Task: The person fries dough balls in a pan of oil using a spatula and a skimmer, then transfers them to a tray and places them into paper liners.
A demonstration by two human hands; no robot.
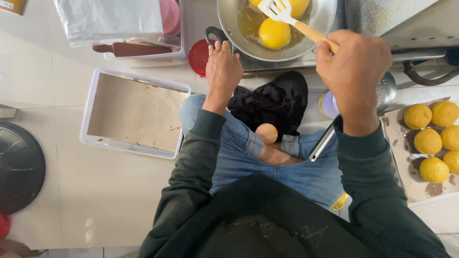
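right hand (pixel 353 71) clamped on spatula (pixel 291 19), left hand (pixel 223 71) grips pan handle (pixel 215 36); approx 2 balls (pixel 274 33) frying in oil, 6 done on paper tray (pixel 416 188).

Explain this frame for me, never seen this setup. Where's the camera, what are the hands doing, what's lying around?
There is no machine here: a person wears one camera on the head, looking straight down at their own lap and two bare hands.

The right hand grips the wooden handle of a white slotted spatula, whose head reaches into a metal pan of oil where yellow dough balls are frying. The left hand rests on the pan's black handle.

On the floor to the left lies a white tray lined with brown paper. To the right, more fried yellow balls sit on paper. A black cloth lies on the person's knees.
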